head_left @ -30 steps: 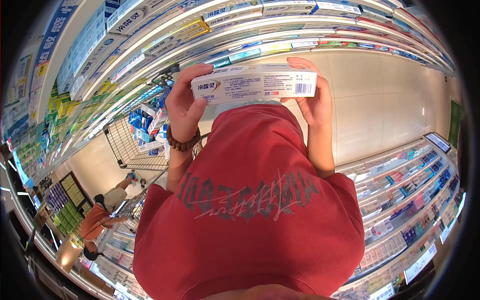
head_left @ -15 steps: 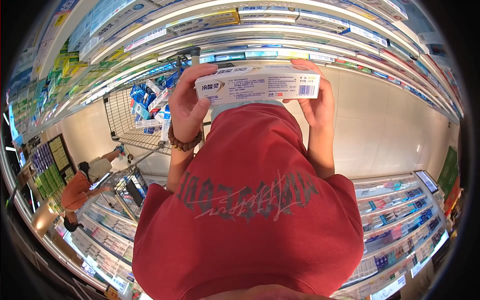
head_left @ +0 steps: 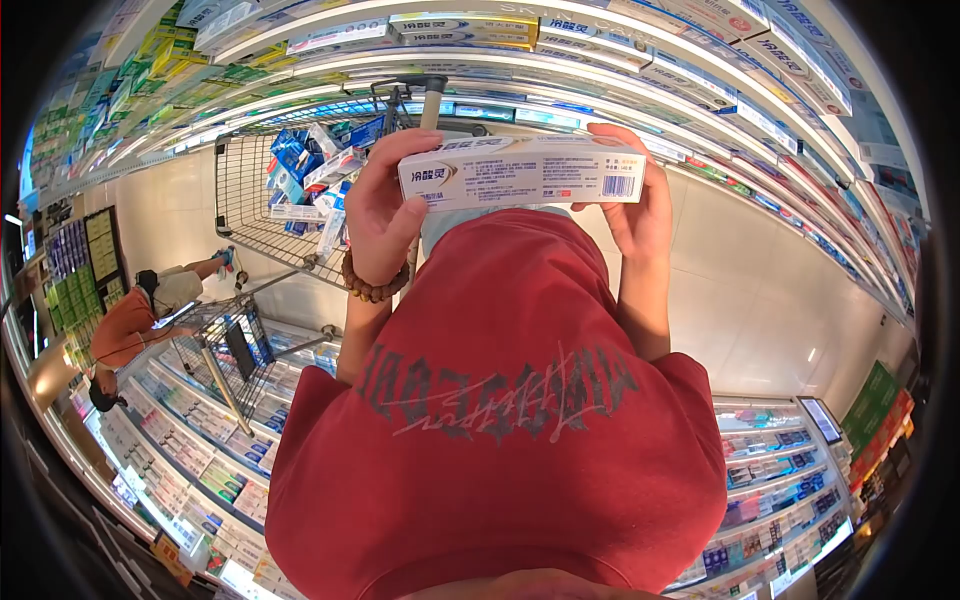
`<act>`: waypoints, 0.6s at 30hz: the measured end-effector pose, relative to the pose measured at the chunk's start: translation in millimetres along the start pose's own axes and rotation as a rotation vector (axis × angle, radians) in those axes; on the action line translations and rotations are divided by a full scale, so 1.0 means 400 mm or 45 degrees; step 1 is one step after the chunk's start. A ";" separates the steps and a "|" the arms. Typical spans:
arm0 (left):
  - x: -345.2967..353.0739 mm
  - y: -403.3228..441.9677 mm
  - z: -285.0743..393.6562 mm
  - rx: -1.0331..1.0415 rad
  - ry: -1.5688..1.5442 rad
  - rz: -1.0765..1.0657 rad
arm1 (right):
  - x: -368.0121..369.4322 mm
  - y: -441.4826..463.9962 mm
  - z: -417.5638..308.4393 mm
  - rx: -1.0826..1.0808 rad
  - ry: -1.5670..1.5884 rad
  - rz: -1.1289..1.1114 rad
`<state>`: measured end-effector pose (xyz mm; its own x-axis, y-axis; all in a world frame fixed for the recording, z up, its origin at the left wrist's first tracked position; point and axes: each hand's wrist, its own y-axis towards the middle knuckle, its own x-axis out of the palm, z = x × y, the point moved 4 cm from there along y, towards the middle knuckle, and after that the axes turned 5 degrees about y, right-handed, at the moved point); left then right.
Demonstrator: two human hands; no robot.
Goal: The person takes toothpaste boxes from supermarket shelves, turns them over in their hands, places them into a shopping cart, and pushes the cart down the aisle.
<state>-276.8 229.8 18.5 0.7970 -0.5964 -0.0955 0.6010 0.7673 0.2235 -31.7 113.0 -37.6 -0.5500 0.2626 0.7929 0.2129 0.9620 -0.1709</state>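
A long white toothpaste box [head_left: 520, 175] with dark Chinese lettering and a barcode is held level in front of my chest, its printed side facing me. My left hand [head_left: 380, 210], with a brown bead bracelet [head_left: 373, 284] at the wrist, is closed around the box's left end, thumb at the lower front corner. Around the right end is my right hand [head_left: 643, 215], also closed, with fingers at the top edge; its thumb is mostly hidden behind the box. Left of my left hand stands a wire shopping cart [head_left: 243, 205] holding several blue and white boxes [head_left: 300, 160].
Shelves [head_left: 480, 65] of boxed goods curve across the front. Behind me are more stocked shelves [head_left: 780, 470]. At the left, a person in an orange top [head_left: 122, 328] is beside another shopping cart [head_left: 225, 345]. Pale floor [head_left: 740, 270] lies to the right.
My view has turned, so the shelves, the carts and the other person appear shifted. The box stays between my two hands, nearly unmoved relative to my body.
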 end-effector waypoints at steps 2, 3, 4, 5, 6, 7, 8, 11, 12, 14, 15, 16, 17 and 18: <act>-0.005 -0.005 -0.002 0.000 0.006 -0.002 | 0.003 -0.005 0.003 -0.007 -0.004 -0.001; -0.006 -0.007 -0.003 -0.001 0.009 -0.004 | 0.003 -0.007 0.004 -0.009 -0.009 -0.004; -0.005 -0.008 0.000 -0.003 0.003 -0.006 | 0.004 -0.010 0.005 -0.012 -0.014 -0.006; -0.005 -0.009 0.002 -0.004 -0.003 -0.009 | 0.004 -0.012 0.007 -0.018 -0.020 -0.008; -0.004 -0.011 0.003 -0.005 -0.009 -0.014 | 0.004 -0.016 0.008 -0.024 -0.024 -0.004; -0.004 -0.013 0.003 0.000 0.001 -0.017 | 0.004 -0.022 0.009 -0.030 -0.027 0.002; -0.002 -0.013 0.003 0.007 0.010 -0.022 | 0.003 -0.028 0.008 -0.039 -0.031 0.009; 0.008 -0.011 0.007 0.020 -0.002 -0.059 | -0.003 -0.050 0.005 -0.075 -0.017 0.042; 0.011 -0.009 0.008 0.023 -0.011 -0.075 | -0.004 -0.057 0.003 -0.085 -0.023 0.050; 0.019 -0.004 0.009 0.039 -0.021 -0.105 | -0.006 -0.072 -0.003 -0.105 -0.034 0.067; 0.024 -0.002 0.009 0.046 -0.027 -0.121 | -0.009 -0.079 -0.005 -0.113 -0.063 0.088; 0.030 0.002 0.010 0.045 -0.025 -0.131 | -0.011 -0.085 -0.008 -0.121 -0.091 0.112; 0.036 0.005 0.013 0.041 -0.024 -0.141 | -0.015 -0.093 -0.009 -0.127 -0.118 0.138; 0.043 0.007 0.015 0.037 -0.023 -0.151 | -0.018 -0.101 -0.011 -0.139 -0.112 0.139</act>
<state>-262.0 220.4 23.2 0.7190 -0.6869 -0.1055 0.6888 0.6842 0.2395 -32.9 71.8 -33.5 -0.5860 0.3754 0.7181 0.3590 0.9148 -0.1853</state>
